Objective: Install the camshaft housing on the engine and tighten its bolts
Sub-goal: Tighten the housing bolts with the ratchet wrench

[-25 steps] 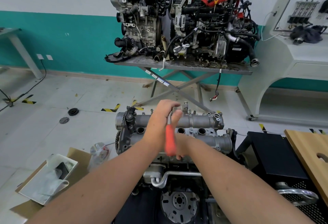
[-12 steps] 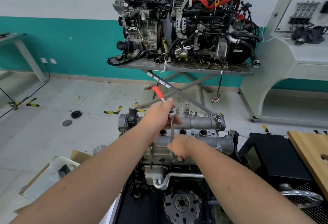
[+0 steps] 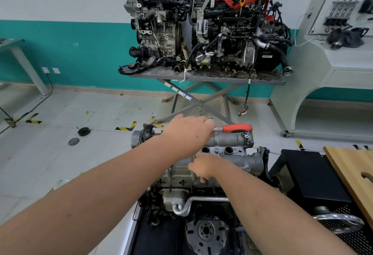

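The grey camshaft housing (image 3: pixel 232 143) sits on top of the engine (image 3: pixel 181 178) in front of me. A ratchet with a red handle (image 3: pixel 236 128) lies level above the housing, its handle pointing right. My left hand (image 3: pixel 187 131) covers and grips the ratchet head. A thin steel extension (image 3: pixel 194 158) drops from the head to the near edge of the housing. My right hand (image 3: pixel 203 167) curls round the lower end of that extension, hiding the bolt beneath it.
Two other engines (image 3: pixel 201 24) stand on a grey scissor table (image 3: pixel 201 77) at the back wall. A black cabinet (image 3: pixel 310 176) and a wooden board (image 3: pixel 351 174) are at my right. A white console (image 3: pixel 333 53) stands far right. Pulleys (image 3: pixel 83 131) lie on the floor left.
The ratchet handle swung from pointing toward me, over to the far left, and now to the right. My left hand stayed on the head and my right hand stayed on the extension.
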Motion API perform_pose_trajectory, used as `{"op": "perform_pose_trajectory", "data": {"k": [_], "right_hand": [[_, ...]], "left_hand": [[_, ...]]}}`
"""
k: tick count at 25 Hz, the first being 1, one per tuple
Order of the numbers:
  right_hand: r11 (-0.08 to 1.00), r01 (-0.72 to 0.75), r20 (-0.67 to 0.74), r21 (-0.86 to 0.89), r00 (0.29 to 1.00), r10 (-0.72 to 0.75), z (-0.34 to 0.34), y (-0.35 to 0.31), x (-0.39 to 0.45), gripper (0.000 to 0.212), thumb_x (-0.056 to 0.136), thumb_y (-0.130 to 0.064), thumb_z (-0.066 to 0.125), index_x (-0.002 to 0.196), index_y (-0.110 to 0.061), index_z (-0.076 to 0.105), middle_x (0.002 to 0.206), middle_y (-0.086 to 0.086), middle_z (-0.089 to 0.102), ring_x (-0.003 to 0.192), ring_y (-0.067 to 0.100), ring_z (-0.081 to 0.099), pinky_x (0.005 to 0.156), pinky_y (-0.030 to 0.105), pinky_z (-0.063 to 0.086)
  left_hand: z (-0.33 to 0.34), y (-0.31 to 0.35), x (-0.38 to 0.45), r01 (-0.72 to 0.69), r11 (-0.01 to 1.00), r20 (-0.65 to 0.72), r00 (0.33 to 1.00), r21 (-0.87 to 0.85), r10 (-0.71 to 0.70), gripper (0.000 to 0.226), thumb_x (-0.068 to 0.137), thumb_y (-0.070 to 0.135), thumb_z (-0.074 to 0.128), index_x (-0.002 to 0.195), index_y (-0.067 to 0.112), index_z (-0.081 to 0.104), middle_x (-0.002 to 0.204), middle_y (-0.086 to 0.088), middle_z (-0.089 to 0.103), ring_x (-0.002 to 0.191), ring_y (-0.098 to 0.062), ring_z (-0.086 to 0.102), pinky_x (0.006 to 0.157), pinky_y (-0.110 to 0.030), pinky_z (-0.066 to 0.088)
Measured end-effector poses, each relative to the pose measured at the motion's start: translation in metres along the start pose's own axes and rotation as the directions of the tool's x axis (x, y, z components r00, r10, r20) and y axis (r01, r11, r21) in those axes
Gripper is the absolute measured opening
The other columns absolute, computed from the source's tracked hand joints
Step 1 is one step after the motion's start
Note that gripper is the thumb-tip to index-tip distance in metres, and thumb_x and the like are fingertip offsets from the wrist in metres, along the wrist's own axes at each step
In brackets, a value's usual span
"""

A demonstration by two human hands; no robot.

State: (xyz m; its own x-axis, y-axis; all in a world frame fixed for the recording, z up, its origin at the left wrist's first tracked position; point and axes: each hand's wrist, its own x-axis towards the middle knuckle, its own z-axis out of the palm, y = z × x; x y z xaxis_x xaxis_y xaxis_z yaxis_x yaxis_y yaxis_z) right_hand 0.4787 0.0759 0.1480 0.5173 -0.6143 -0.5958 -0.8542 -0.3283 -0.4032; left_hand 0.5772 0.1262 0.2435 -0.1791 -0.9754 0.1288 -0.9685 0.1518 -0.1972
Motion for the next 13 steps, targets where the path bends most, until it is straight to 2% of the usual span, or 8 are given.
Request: {"op": "perform_pose_trajectory", "data": {"k": [2, 4, 6, 8, 10, 11, 12, 13], "right_hand": [[1.0, 0.004, 0.016, -0.002, 1.0, -0.004, -0.001, -0.001, -0.003, 0.044, 0.095, -0.029, 0.04, 0.091, -0.001, 0.074, 0.065, 0.006, 0.068, 0.063, 0.018, 0.057, 0.083, 0.035, 0.054], [1.0, 0.0, 0.011, 0.027, 1.0, 0.0, -0.001, -0.001, -0.003, 0.044, 0.095, -0.028, 0.04, 0.093, 0.0, 0.075, 0.068, 0.007, 0.069, 0.064, 0.019, 0.057, 0.085, 0.037, 0.055], [0.999, -0.003, -0.004, 0.042, 1.0, 0.003, -0.001, -0.004, -0.004, 0.044, 0.097, -0.027, 0.041, 0.094, 0.001, 0.075, 0.065, 0.006, 0.067, 0.058, 0.018, 0.055, 0.076, 0.034, 0.055], [0.977, -0.008, 0.029, 0.215, 1.0, 0.002, 0.0, -0.005, -0.004, 0.04, 0.102, -0.025, 0.042, 0.103, 0.002, 0.072, 0.054, 0.001, 0.063, 0.046, 0.014, 0.054, 0.06, 0.027, 0.05], [0.848, -0.039, 0.05, 0.529, 0.999, 0.014, 0.001, -0.006, -0.003, 0.028, 0.107, -0.023, 0.041, 0.109, -0.007, 0.064, 0.051, -0.007, 0.064, 0.046, 0.006, 0.06, 0.058, 0.022, 0.052], [0.853, -0.021, 0.018, 0.521, 1.0, 0.014, 0.001, -0.007, -0.001, 0.026, 0.107, -0.021, 0.04, 0.11, -0.008, 0.062, 0.062, -0.004, 0.069, 0.057, 0.008, 0.065, 0.067, 0.023, 0.056], [0.902, -0.019, -0.002, 0.432, 1.0, 0.022, 0.001, -0.008, 0.001, 0.026, 0.105, -0.017, 0.041, 0.111, -0.006, 0.063, 0.079, 0.004, 0.072, 0.071, 0.015, 0.068, 0.079, 0.028, 0.057], [0.949, -0.006, 0.004, 0.314, 1.0, 0.005, 0.001, -0.006, 0.002, 0.028, 0.101, -0.015, 0.042, 0.108, -0.004, 0.066, 0.089, 0.012, 0.072, 0.075, 0.021, 0.067, 0.082, 0.033, 0.056]], "left_hand": [[0.012, -0.004, -0.004, -0.049, 0.997, -0.207, 0.976, 0.057, 0.059, 0.033, 0.103, 0.041, 0.037, 0.099, 0.017, 0.058, 0.098, 0.0, 0.057, 0.084, -0.023, 0.056, 0.074, -0.038, 0.043], [0.026, -0.007, -0.009, -0.096, 0.995, -0.49, 0.867, 0.021, 0.094, 0.036, 0.093, 0.042, 0.045, 0.077, 0.016, 0.063, 0.089, -0.003, 0.061, 0.077, -0.026, 0.059, 0.068, -0.038, 0.045], [0.037, -0.003, -0.011, -0.109, 0.992, -0.638, 0.769, -0.068, 0.041, 0.039, 0.087, 0.045, 0.052, 0.063, 0.015, 0.061, 0.082, -0.002, 0.061, 0.074, -0.025, 0.059, 0.064, -0.038, 0.043], [0.047, 0.004, -0.013, -0.077, 0.974, -0.664, 0.743, -0.212, -0.086, 0.044, 0.087, 0.048, 0.055, 0.062, 0.013, 0.062, 0.084, -0.002, 0.062, 0.078, -0.026, 0.058, 0.066, -0.04, 0.044], [0.055, 0.009, -0.018, -0.094, 0.888, -0.63, 0.738, -0.45, -0.242, 0.042, 0.089, 0.045, 0.054, 0.076, 0.009, 0.069, 0.096, -0.006, 0.063, 0.088, -0.028, 0.058, 0.075, -0.044, 0.048], [0.058, 0.012, -0.022, -0.124, 0.786, -0.567, 0.76, -0.606, -0.318, 0.041, 0.091, 0.044, 0.052, 0.09, 0.007, 0.071, 0.106, -0.006, 0.061, 0.098, -0.025, 0.057, 0.083, -0.043, 0.049], [0.06, 0.016, -0.025, -0.146, 0.647, -0.486, 0.784, -0.748, -0.386, 0.042, 0.094, 0.043, 0.048, 0.104, 0.009, 0.07, 0.115, -0.003, 0.058, 0.107, -0.018, 0.056, 0.092, -0.037, 0.048], [0.062, 0.021, -0.027, -0.157, 0.492, -0.405, 0.796, -0.856, -0.45, 0.041, 0.097, 0.043, 0.044, 0.114, 0.014, 0.067, 0.12, 0.002, 0.058, 0.111, -0.01, 0.056, 0.097, -0.029, 0.046]]}}
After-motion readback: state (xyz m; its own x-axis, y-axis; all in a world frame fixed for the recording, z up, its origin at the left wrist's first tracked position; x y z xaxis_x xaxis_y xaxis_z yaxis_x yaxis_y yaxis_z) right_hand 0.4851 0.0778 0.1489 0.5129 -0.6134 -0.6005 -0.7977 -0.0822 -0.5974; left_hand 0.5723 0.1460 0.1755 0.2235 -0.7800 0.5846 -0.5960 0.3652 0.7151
